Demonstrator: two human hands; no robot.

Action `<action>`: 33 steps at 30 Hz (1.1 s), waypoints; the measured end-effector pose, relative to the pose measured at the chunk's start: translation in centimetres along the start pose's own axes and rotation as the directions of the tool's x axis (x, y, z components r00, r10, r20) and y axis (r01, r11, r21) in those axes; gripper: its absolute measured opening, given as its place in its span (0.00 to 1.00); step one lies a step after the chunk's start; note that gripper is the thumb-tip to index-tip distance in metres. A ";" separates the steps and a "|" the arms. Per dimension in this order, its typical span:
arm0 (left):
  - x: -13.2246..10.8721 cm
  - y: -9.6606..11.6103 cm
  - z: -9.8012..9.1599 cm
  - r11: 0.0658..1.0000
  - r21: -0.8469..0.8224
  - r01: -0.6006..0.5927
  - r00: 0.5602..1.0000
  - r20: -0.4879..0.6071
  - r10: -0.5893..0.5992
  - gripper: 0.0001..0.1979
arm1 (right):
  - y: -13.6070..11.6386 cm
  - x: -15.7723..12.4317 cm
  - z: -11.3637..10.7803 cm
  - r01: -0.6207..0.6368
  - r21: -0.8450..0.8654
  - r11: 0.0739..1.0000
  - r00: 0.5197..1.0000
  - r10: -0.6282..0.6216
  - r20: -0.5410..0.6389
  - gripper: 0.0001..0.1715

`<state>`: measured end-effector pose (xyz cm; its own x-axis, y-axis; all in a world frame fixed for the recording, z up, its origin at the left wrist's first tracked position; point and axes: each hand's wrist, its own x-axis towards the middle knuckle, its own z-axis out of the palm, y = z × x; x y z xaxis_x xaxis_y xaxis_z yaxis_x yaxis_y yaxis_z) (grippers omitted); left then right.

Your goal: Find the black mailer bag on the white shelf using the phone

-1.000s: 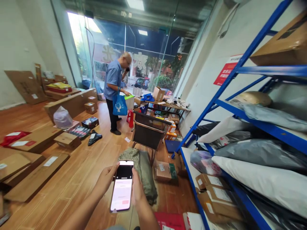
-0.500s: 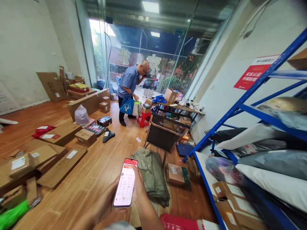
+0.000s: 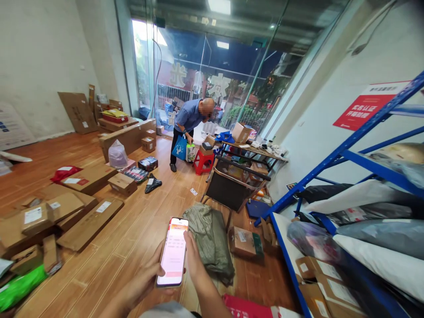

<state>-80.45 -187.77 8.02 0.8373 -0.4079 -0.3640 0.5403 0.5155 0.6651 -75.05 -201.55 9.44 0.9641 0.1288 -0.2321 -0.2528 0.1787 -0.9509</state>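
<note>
A smartphone [image 3: 172, 254] with a lit, mostly white and pink screen is held upright in front of me, low in the middle of the view. My left hand [image 3: 155, 265] grips its left edge, and the thumb lies over the lower left of the screen. Along the right edge, my right hand [image 3: 192, 254] is closed on the phone too, its thumb near the upper right of the screen. Fingers behind the phone are hidden. Just beyond the right hand, a grey-green plastic-wrapped parcel [image 3: 212, 238] lies on the wooden floor.
Cardboard boxes [image 3: 89, 221] lie across the floor at left. A black chair [image 3: 228, 187] stands ahead, before a cluttered table [image 3: 255, 150]. A person [image 3: 190, 119] bends by a red stool [image 3: 202, 161], holding bags. A blue shelf rack [image 3: 318, 168] with parcels fills the right.
The phone screen has switched from a page of icons to a paler page. My left thumb has come onto the screen. The other person has bent lower, and the view has shifted slightly.
</note>
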 end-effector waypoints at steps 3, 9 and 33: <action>-0.7 1.5 0.7 1.000 0.021 0.017 1.000 -0.022 -0.016 0.59 | -0.6 -0.7 -0.7 -0.086 -0.091 0.992 0.988 0.097 0.123 0.31; -0.5 2.3 0.9 0.997 0.070 0.038 0.996 -0.088 -0.032 0.60 | -0.5 -1.6 -1.3 -0.132 0.000 0.991 0.950 0.126 0.286 0.30; 0.7 2.5 0.5 0.999 0.039 0.005 1.000 -0.020 -0.004 0.57 | -0.8 -0.7 -2.1 -0.118 -0.049 0.992 0.945 0.127 0.303 0.30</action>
<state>-78.51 -187.10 9.75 0.8364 -0.3953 -0.3796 0.5409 0.4838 0.6880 -75.32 -203.81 9.97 0.8542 0.4396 -0.2778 -0.3600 0.1145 -0.9259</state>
